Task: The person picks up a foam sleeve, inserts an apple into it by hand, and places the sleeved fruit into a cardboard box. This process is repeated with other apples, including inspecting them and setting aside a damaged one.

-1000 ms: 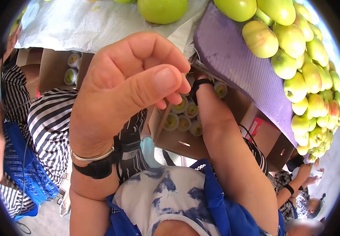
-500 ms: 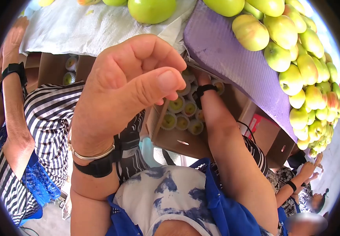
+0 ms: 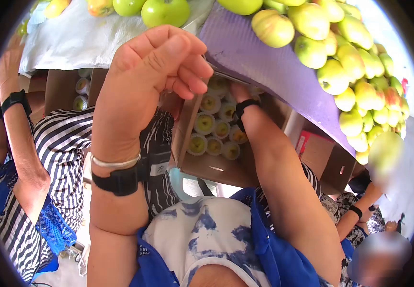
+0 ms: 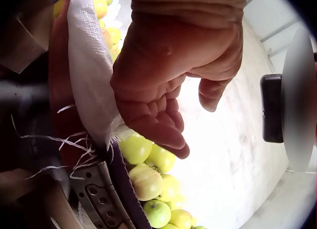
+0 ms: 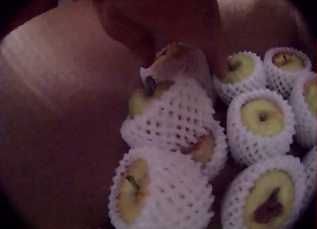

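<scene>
Left hand (image 3: 144, 81) raised, fingers loosely curled, holding nothing. Right hand (image 5: 163, 21) deep in brown cardboard box (image 3: 216, 170), fingers gripping yellow-green apple in white foam net (image 5: 176, 66), w/ netted apples around.

Net-wrapped yellow-green apple (image 5: 171, 66) lies topmost among wrapped apples in the cardboard box (image 3: 207, 167).
</scene>
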Available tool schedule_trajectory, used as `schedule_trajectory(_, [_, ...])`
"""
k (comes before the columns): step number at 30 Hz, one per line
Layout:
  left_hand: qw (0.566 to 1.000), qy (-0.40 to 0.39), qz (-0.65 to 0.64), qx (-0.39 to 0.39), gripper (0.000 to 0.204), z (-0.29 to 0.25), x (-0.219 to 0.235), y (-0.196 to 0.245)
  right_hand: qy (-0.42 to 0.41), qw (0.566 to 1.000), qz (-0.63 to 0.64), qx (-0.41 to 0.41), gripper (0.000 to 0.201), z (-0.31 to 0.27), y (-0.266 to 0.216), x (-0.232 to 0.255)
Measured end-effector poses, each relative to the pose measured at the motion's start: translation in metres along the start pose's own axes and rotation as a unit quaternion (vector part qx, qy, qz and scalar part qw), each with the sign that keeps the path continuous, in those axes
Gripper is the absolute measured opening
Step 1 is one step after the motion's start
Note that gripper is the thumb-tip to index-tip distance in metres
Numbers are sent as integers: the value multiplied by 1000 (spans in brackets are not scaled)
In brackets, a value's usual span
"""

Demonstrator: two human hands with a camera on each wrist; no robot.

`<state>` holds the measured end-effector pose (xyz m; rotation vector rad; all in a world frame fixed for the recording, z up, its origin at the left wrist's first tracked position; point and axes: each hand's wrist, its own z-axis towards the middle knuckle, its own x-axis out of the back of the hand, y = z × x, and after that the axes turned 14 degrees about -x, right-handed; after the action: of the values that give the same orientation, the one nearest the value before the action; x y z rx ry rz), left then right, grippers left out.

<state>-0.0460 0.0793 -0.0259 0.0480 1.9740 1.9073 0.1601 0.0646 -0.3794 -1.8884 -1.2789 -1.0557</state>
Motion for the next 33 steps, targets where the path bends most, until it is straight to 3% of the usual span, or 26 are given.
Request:
schedule_trajectory(4, [992, 41, -100, -59, 31, 2, 5, -7, -38, 994, -82, 62, 21, -18, 30, 24])
schedule_trajectory(6, [983, 44, -168, -54, 22, 3, 3, -9, -138, 979, -126, 86, 21, -42, 47, 44])
schedule_trajectory(7, [978, 37, -200, -54, 19, 8, -1, -10, -166, 962, -134, 171, 20, -57, 55, 60])
schedule_trajectory(9, [978, 51, -194, -60, 14, 10, -9, -17, -257, 952, -36, 162, 23, -77, 56, 83])
schedule_trajectory(11, [982, 42, -175, -56, 15, 12, -20, -14, -278, 943, -94, 155, 24, -128, 42, 166])
schedule_trajectory(12, [984, 33, -168, -56, 16, 12, -25, -13, -275, 935, -116, 194, 24, -144, 40, 186])
schedule_trajectory(13, [984, 33, -165, -53, 16, 13, -33, -11, -252, 931, -136, 225, 25, -158, 38, 206])
schedule_trajectory(14, [985, 35, -161, -49, 15, 13, -39, -10, -224, 937, -77, 256, 33, -168, 50, 211])
schedule_trajectory(15, [986, 39, -159, -42, 14, 13, -44, -10, -230, 945, -56, 228, 28, -191, 44, 249])
schedule_trajectory(17, [982, 29, -186, -31, 15, 17, -50, -17, -203, 943, -49, 259, 20, -206, 52, 279])
schedule_trajectory(22, [981, 15, -194, 14, 15, 25, -61, -22, -3, 965, 63, 254, 14, -198, 79, 366])
schedule_trajectory(24, [979, 8, -200, 24, 15, 26, -64, -23, 107, 964, 141, 197, 16, -177, 91, 399])
schedule_trajectory(25, [979, 4, -202, 29, 16, 27, -66, -23, 124, 970, 182, 101, 17, -165, 96, 419])
schedule_trajectory(26, [980, 0, -199, 28, 16, 27, -67, -21, 155, 976, 149, 24, 18, -158, 98, 443])
schedule_trajectory(27, [980, -3, -196, 26, 16, 28, -69, -19, 224, 965, 137, 22, 18, -133, 114, 451])
schedule_trajectory(31, [982, -9, -187, 34, 15, 32, -72, -18, 205, 976, 32, -65, 17, 12, 199, 481])
schedule_trajectory(33, [981, -5, -191, 38, 16, 35, -73, -17, 236, 966, -14, -101, 18, 29, 197, 491])
